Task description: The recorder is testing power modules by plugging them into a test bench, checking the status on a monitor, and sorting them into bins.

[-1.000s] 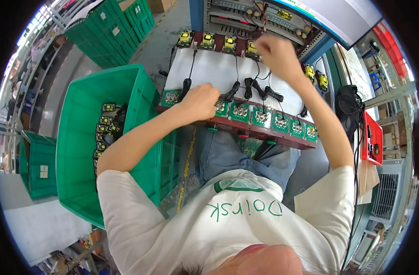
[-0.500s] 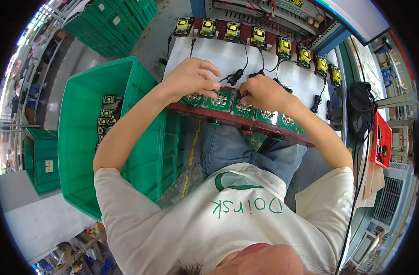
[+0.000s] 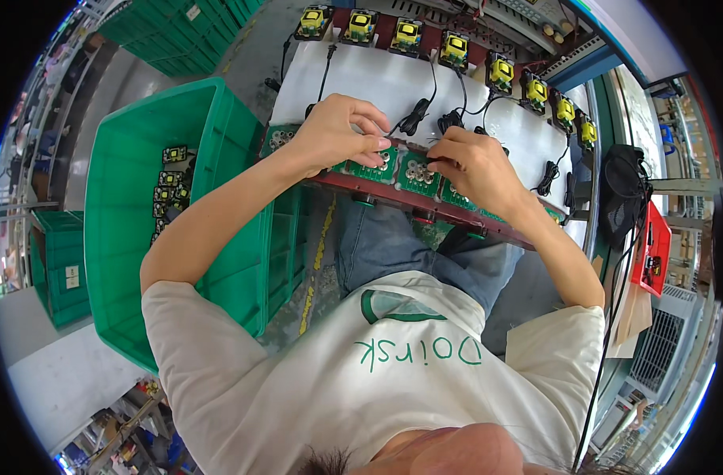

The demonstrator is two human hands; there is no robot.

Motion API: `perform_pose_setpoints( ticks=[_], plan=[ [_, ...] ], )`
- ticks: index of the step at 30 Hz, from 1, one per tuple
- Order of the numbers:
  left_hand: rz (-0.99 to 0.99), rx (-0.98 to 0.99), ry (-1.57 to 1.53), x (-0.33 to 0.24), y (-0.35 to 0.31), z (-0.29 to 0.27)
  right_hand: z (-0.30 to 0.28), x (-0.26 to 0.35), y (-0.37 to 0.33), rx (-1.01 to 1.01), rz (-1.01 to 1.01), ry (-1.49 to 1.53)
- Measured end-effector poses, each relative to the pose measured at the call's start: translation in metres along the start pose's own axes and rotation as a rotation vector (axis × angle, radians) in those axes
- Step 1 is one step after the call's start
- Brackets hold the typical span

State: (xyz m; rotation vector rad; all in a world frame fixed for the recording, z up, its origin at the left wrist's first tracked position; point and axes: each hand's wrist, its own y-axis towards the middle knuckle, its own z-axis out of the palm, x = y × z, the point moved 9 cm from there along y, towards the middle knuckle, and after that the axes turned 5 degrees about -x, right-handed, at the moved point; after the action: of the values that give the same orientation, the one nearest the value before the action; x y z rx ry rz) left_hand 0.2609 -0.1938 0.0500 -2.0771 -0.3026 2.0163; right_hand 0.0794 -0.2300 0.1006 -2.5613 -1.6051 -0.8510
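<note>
Seen from above, a seated person's left hand and right hand meet over a green circuit board in the red rack at the white bench edge. Fingers curl closed, apparently seating it; pressing evenly seems next. A green crate of boards sits left.

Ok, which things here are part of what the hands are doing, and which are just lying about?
In hand:
left hand and right hand, both on the green circuit boards along the red rail
black cables just beyond the fingers

Lying about:
green crate with spare boards
yellow-topped units
red box
</note>
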Motion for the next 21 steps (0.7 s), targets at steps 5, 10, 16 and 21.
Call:
perform_pose_setpoints(
  ticks=[5, 10, 16, 21],
  plan=[
    [-0.014, -0.014, 0.012, -0.008, -0.002, 0.0, 0.011, 0.008, 0.002, 0.039, -0.056, -0.136],
    [-0.022, -0.004, 0.019, -0.01, -0.003, -0.005, 0.007, 0.008, 0.01, 0.114, -0.105, -0.105],
    [0.019, -0.021, -0.117, -0.025, -0.002, -0.021, -0.099, -0.013, 0.071, -0.17, 0.069, -0.013],
    [0.05, -0.048, -0.168, -0.038, 0.0, -0.033, -0.087, -0.101, 0.106, -0.103, 0.02, -0.342]
  ],
)
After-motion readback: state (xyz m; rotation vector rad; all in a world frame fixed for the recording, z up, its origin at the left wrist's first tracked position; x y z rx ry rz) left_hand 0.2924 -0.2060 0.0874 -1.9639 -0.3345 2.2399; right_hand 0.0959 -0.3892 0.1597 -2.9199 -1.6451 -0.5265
